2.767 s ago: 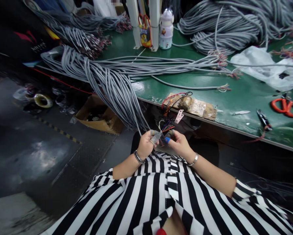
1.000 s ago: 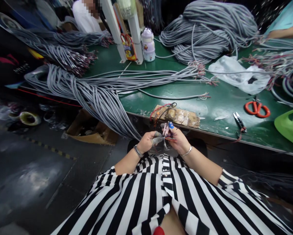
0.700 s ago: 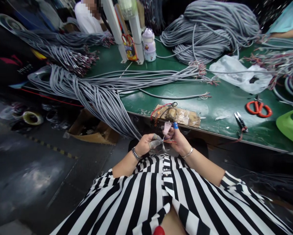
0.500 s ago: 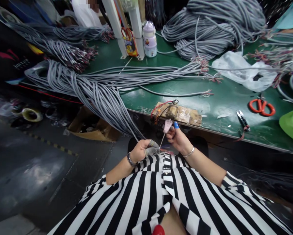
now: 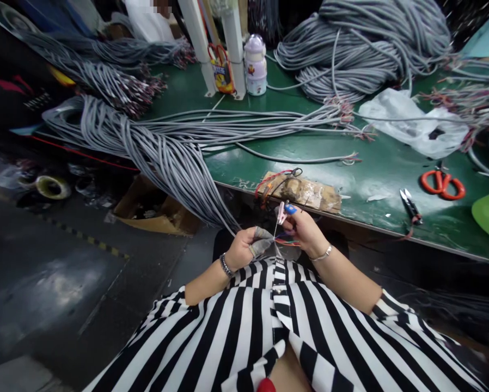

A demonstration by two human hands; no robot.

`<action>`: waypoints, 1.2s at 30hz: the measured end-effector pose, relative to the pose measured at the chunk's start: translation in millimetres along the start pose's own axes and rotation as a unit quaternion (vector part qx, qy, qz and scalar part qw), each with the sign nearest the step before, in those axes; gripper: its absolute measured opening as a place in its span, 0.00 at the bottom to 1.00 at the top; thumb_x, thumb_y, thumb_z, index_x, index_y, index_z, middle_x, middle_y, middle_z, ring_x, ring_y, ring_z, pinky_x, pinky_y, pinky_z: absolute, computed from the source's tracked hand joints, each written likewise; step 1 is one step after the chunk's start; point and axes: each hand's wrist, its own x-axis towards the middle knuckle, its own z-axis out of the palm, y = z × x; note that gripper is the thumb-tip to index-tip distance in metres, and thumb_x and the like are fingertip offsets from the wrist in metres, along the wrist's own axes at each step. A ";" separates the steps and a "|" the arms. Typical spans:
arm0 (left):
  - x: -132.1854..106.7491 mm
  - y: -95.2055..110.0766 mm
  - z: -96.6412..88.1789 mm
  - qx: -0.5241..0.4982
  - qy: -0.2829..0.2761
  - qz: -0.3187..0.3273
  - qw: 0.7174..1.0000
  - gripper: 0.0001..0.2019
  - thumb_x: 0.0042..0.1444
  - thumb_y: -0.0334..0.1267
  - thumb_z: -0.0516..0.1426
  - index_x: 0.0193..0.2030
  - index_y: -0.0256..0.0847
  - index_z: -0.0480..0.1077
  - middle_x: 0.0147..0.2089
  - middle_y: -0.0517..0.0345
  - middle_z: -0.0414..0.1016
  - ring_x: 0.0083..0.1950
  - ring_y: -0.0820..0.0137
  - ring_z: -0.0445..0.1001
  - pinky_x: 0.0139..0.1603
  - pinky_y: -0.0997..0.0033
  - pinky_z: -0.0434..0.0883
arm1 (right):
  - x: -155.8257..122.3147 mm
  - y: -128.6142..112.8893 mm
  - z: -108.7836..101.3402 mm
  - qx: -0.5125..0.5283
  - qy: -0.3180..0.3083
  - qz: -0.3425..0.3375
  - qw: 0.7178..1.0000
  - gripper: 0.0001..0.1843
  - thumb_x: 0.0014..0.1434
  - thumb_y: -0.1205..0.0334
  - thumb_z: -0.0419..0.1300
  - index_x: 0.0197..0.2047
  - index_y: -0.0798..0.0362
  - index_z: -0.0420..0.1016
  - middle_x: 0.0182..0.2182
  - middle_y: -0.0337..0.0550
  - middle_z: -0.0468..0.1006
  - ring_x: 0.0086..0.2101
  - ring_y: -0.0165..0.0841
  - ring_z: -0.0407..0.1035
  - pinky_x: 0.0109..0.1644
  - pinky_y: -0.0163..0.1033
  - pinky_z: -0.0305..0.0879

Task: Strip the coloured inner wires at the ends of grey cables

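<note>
My left hand, with grey coverings on its thumb and finger, pinches the end of a grey cable from the hanging bundle. Thin coloured wires fan out from its fingertips toward my right hand. My right hand, blue tape on one fingertip, is closed on a small pink clip-like piece. A thin pale strand runs from that piece down to the left fingertips. Both hands are in front of the striped shirt, just below the table edge.
On the green table lie a wooden block with wires, small snips, orange-handled scissors, a plastic bag and a cable bundle draping off the edge. A bottle stands behind. A cardboard box is below.
The pink piece has turned and sits lower and nearer the left hand. The coloured wires now show more clearly, spread toward the right hand. The whole view has shifted slightly.
</note>
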 end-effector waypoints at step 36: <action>-30.0 -15.4 -12.3 0.058 -0.012 0.019 0.998 0.17 0.53 0.49 0.64 0.36 0.33 0.75 0.27 0.55 0.75 0.26 0.75 0.71 0.30 0.76 0.71 | 0.0 19.5 -18.2 0.125 0.028 0.052 0.990 0.28 0.50 0.36 0.66 0.28 0.53 0.64 0.23 0.35 0.68 0.16 0.18 0.46 0.14 0.24 0.38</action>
